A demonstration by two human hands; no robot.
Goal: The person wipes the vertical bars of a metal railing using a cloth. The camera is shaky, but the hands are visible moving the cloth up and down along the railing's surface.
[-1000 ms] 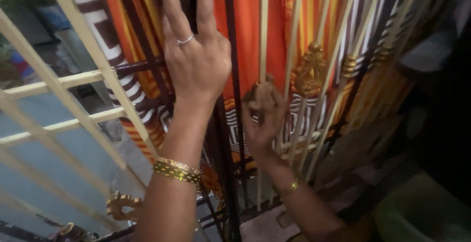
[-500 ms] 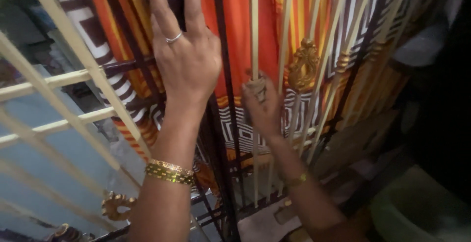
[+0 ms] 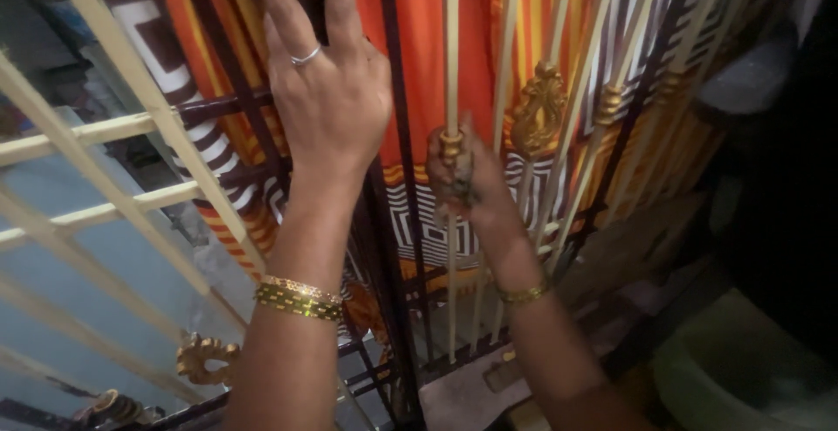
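Head view showed the left hand point(image 3: 327, 90) spread flat, steadying the orange cloth point(image 3: 428, 47), while the right hand point(image 3: 463, 182) gripped a cream bar point(image 3: 451, 38).

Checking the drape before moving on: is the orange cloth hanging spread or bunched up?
Spread: orange cloth hangs flat behind the grille bars, its pattern showing; left hand lies on it.

1 view only: head-worn camera, looking forward and slightly down along both forearms, which enter from the bottom edge. Very close range; the cream and dark metal window grille point(image 3: 113, 130) fills the frame from the left edge to upper right, tilted clockwise. Orange patterned cloth point(image 3: 428, 38) hangs right behind the bars, upper centre. Left hand point(image 3: 327, 99) sits upper centre-left, right hand point(image 3: 463, 182) at centre. Right edge is dark. No 2nd view, so no overlap.
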